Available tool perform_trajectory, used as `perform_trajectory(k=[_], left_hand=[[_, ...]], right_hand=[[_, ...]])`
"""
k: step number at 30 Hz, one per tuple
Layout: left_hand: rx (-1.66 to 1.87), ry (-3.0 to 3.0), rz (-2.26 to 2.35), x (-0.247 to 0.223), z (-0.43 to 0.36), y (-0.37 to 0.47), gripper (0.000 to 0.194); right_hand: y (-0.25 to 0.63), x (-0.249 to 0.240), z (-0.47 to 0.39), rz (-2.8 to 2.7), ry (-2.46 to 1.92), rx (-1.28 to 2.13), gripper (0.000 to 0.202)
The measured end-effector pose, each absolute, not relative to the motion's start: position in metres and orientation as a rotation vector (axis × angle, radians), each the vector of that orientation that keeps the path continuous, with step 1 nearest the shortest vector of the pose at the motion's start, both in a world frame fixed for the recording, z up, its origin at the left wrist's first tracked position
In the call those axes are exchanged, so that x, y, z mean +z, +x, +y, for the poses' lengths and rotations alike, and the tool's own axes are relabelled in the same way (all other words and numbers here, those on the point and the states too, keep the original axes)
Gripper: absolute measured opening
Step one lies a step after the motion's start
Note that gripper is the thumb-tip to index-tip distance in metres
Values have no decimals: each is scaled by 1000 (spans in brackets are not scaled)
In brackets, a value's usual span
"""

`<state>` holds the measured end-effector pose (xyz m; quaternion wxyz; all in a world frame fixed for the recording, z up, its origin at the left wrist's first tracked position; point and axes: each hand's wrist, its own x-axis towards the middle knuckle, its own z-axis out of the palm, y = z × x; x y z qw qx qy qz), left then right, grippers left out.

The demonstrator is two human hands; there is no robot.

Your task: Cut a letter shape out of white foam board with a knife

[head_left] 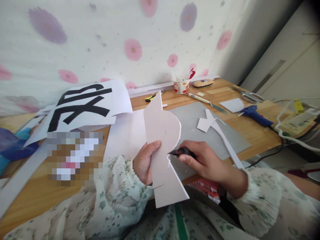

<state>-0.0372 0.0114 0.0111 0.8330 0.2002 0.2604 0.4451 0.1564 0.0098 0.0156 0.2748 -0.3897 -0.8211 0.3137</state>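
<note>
A white foam board piece (162, 133) with a rounded bulge and angled ends stands tilted in front of me. My left hand (146, 161) grips its left edge, thumb on the near face and fingers behind it. In my right hand (203, 160) is a dark craft knife (183, 152), its tip at the inner notch below the curve. Small white shreds (169, 162) cling to the cut edge there. Below the notch a short dark line marks the board. Beneath lies a grey cutting mat (192, 113) with white offcuts (206, 122) on it.
A printed sheet with black characters (82, 103) lies at the left. Along the back are a yellow utility knife (152, 97), a paper cup (181, 86) and a pen-like tool (198, 98). Scissors (250, 96), a blue glue gun (257, 115) and cables (280, 125) occupy the right.
</note>
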Motion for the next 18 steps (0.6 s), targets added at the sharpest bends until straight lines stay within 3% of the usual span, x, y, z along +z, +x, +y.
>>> perform_trajectory(k=[18], left_hand=[[939, 418, 567, 6, 11, -37, 29]], right_hand=[[156, 15, 10, -2326, -1012, 888, 49]])
